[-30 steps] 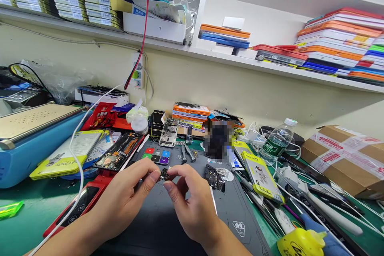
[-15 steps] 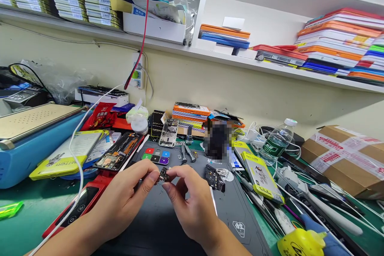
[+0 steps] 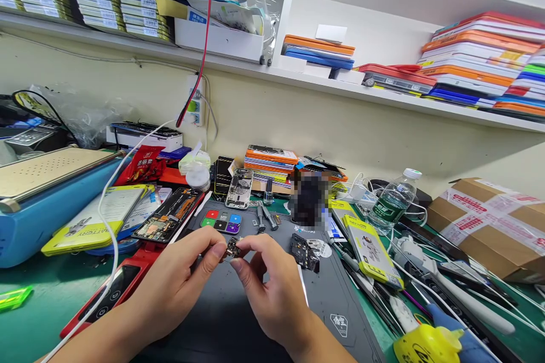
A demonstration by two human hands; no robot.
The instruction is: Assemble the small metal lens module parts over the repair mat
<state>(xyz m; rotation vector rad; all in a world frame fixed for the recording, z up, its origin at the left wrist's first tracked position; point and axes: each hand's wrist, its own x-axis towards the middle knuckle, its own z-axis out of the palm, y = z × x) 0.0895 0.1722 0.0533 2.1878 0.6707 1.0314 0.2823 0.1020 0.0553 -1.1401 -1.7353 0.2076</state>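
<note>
Between my two hands is a small dark circuit board [image 3: 233,247] with tiny metallic parts, held above the grey work mat [image 3: 213,317]. My left hand [image 3: 181,275] pinches its left edge between thumb and forefinger. On the opposite edge, the thumb and forefinger of my right hand [image 3: 270,283] close in the same way. Fingertips cover both ends of the board. Right of my right hand lies a black phone part [image 3: 303,252] with a torn silvery film. Beyond my hands sit a coloured screw pad [image 3: 221,222] and two small screwdrivers [image 3: 266,218].
At the left lie an opened phone [image 3: 170,215], a red device [image 3: 110,295] and a blue machine [image 3: 55,210]. A white cable [image 3: 104,204] hangs past my left forearm. To the right are yellow battery boxes [image 3: 370,249], a water bottle [image 3: 394,201], a cardboard box [image 3: 489,227] and a yellow squeeze bottle [image 3: 428,345].
The small circuit board has tilted very slightly between my fingers. Both hands keep the same place and grip.
</note>
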